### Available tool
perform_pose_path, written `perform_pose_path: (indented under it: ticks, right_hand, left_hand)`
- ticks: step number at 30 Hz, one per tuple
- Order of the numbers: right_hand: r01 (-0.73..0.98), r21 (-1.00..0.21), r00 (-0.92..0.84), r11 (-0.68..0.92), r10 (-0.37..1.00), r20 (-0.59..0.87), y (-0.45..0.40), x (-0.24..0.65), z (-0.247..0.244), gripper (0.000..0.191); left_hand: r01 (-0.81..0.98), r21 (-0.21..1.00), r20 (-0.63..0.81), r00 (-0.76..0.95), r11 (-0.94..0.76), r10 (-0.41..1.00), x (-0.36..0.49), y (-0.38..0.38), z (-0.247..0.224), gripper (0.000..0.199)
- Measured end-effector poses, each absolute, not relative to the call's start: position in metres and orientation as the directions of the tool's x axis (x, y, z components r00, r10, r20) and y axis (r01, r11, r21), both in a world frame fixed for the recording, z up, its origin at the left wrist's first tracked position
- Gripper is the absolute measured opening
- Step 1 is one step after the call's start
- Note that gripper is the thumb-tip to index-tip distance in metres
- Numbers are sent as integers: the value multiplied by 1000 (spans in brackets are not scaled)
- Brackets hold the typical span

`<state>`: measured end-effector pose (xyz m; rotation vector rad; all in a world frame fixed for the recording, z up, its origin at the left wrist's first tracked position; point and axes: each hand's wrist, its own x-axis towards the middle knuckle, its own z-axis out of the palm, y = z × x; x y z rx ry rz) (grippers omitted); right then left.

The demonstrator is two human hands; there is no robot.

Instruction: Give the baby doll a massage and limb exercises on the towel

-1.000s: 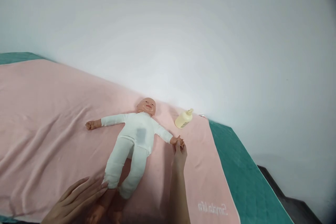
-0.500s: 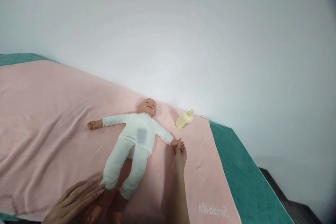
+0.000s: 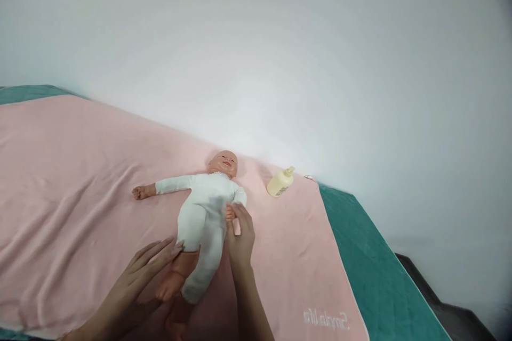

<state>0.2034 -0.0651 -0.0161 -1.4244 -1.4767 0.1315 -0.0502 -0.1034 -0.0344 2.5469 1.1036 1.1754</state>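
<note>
- The doll (image 3: 208,192) lies face up on the pink blanket (image 3: 100,170), its head toward 1 o'clock.
- The left hand (image 3: 146,269), at the torso's 7 o'clock, has straight, slightly spread fingers, their tips touching one leg.
- The right hand (image 3: 242,234), at 5 o'clock, pinches the doll's small hand between thumb and fingers beside its torso.
- The yellow pump bottle (image 3: 279,183) stands at 3 o'clock, apart from both hands.
</note>
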Motion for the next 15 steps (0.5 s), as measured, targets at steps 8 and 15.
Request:
perform_pose_path:
  ticks: [8,15]
  right_hand:
    - [767,-537,70,350,787,613,-67,195,-23,33]
    - [489,-871,523,51,781,340,-67,228,-8,40]
  left_hand:
    - [507,532,589,353,-678,727,-24,-90,-17,63]
    - [502,486,574,434,-715,694,-48,-104,-33,76]
